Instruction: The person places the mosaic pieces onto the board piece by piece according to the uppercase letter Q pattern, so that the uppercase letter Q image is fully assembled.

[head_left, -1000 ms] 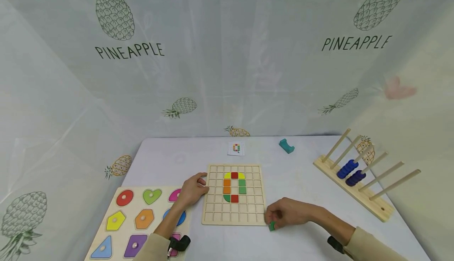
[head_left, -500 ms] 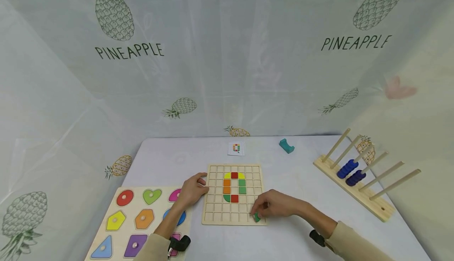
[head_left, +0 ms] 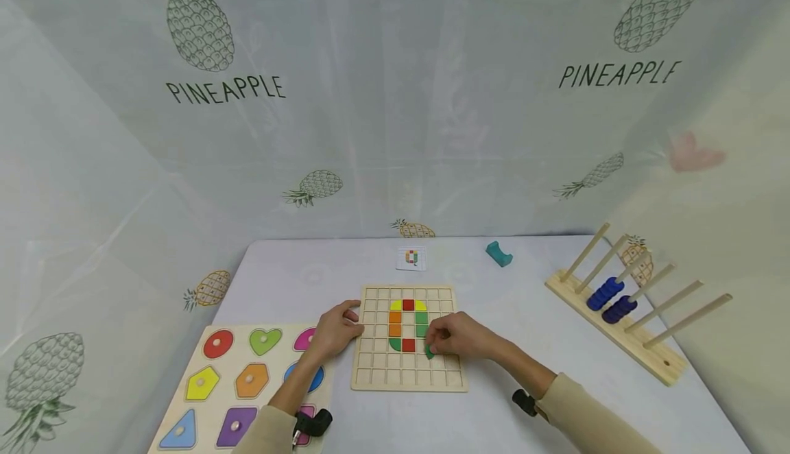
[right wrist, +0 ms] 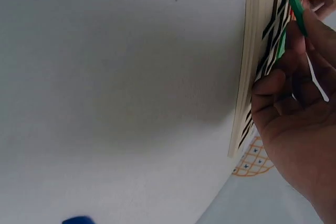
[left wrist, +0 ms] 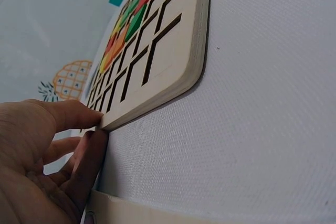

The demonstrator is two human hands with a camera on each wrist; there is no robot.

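A square wooden grid board (head_left: 370, 365) lies on the white table, with yellow, red, orange and green tiles set in a ring in its cells. My right hand (head_left: 459, 336) pinches a small green tile (head_left: 428, 353) between thumb and finger, low over the board at the ring's lower right corner. In the right wrist view this green tile (right wrist: 297, 13) stands on edge at the fingertips, the other fingers curled beside the board. On the board's left side, my left hand (head_left: 335, 331) touches the edge with its fingertips; the left wrist view shows the fingers (left wrist: 73, 116) loosely bent there.
A small card (head_left: 411, 258) with a coloured ring pattern lies behind the board. At the left is a knobbed shape puzzle (head_left: 227, 378), partly under the left forearm. A teal block (head_left: 498, 254) sits back right, and a peg stand (head_left: 611, 324) with blue beads stands at right.
My right hand has carried the green tile from beside the board's lower right corner up and left over the grid, to the ring's lower right. The left hand has stayed at the left edge.
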